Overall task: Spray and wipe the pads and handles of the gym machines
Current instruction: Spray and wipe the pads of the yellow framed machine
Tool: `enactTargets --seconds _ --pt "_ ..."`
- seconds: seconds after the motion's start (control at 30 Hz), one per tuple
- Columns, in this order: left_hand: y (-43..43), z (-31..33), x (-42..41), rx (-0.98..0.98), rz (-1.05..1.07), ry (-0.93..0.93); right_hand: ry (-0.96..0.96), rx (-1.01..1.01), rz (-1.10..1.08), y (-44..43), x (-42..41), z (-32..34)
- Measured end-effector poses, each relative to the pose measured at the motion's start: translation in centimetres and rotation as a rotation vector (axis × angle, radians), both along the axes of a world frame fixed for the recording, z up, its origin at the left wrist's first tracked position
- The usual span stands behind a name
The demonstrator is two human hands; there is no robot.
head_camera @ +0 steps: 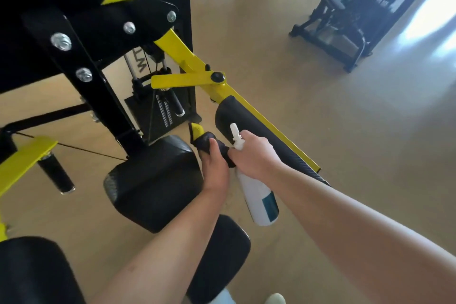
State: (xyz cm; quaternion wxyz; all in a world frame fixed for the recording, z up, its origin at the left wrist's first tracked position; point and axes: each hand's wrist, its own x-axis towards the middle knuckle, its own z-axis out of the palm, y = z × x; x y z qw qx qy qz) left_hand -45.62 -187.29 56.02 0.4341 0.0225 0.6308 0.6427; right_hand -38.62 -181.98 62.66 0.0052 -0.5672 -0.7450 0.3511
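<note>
My left hand holds a dark cloth wrapped round the end of a yellow lever, just right of a black pad. My right hand grips a white spray bottle with a teal label by its neck. Its nozzle points up and away, toward a long black arm pad fixed to a yellow bar. The two hands touch at the cloth.
The black and yellow machine frame fills the upper left, with a weight stack behind. Two more black pads lie near my arms. A black handle hangs at left. Another machine stands at upper right on the tan floor.
</note>
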Motion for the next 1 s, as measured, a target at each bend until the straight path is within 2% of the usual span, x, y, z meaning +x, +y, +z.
enactTargets --seconds 0.13,0.23,0.3,0.37,0.4,0.47,0.53,0.63,0.7,1.0 --pt "1.3 0.5 -0.5 0.024 0.061 0.038 0.065 -0.051 -0.086 -0.4 0.6 -0.2" --pt "2.3 0.4 -0.3 0.051 0.037 0.161 0.083 -0.064 -0.164 -1.2 2.2 -0.9" --pt "3.2 0.4 -0.6 0.128 -0.010 0.380 0.100 -0.063 -0.206 -1.6 3.8 -1.3" --pt "5.1 -0.2 -1.3 0.178 -0.151 0.617 0.116 -0.060 -0.221 -1.9 5.3 -1.2" --pt "6.3 -0.5 -1.6 0.145 -0.250 0.732 0.122 -0.054 -0.224 -2.1 6.0 -1.1" --pt "8.1 -0.8 -1.6 -0.047 -0.417 0.939 0.135 -0.033 -0.232 -2.3 7.4 -0.8" --pt "8.5 -1.0 -1.0 -0.182 -0.486 1.118 0.132 -0.006 -0.244 -2.6 8.7 -0.5" --pt "7.2 -1.7 0.1 -0.177 -0.601 1.355 0.144 0.019 -0.273 -3.1 11.0 0.0" --pt "5.9 -2.1 1.5 -0.103 -0.665 1.425 0.172 0.007 -0.302 -3.4 12.4 0.2" --pt "-0.5 -4.2 12.2 0.213 -0.779 1.498 0.240 -0.028 -0.444 -5.5 19.0 0.7"
